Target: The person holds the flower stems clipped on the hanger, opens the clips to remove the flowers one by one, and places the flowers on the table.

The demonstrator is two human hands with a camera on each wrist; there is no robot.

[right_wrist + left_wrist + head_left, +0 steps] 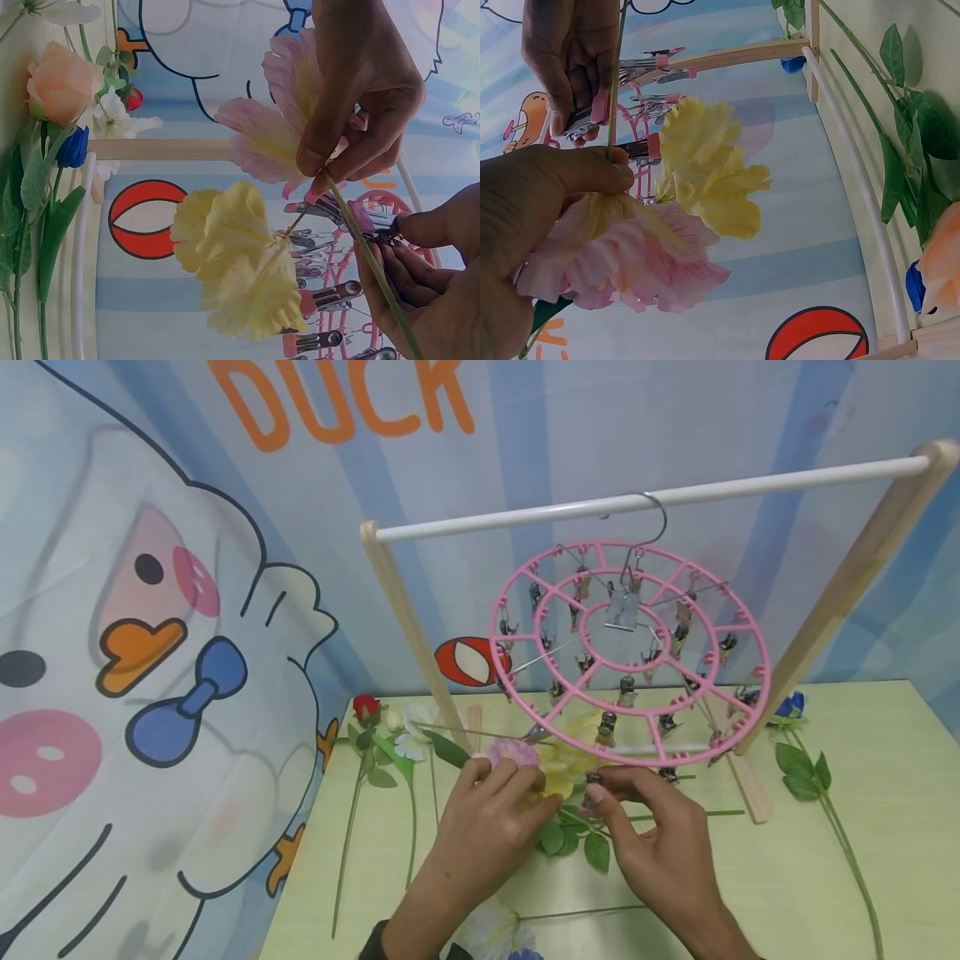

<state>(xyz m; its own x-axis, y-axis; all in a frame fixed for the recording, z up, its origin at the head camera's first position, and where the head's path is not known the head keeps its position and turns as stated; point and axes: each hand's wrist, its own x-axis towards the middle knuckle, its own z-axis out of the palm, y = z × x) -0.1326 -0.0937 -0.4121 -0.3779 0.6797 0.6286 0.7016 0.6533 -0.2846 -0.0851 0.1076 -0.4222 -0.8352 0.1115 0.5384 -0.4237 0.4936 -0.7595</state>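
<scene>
My left hand [487, 827] pinches the green stem [382, 281] of a pink artificial flower [641, 262] just below its bloom. In my right hand [667, 843] a small metal clip with pink tips [375, 221] is gripped between thumb and fingers, its tips right beside that stem in the right wrist view. A yellow artificial flower [240, 262] hangs close by, its short stem running up to the clips. These clips dangle from a round pink drying hanger [637, 761], hooked over a white bar [517, 515].
Wooden posts [847, 593] hold up the bar. On the table lie a red rose [366, 707], white flowers [412, 739], a blue rose [791, 704] with a long stem, and a peach rose [64, 84]. A white flower [487, 931] lies at the front edge. Behind hangs a cartoon duck backdrop [247, 810].
</scene>
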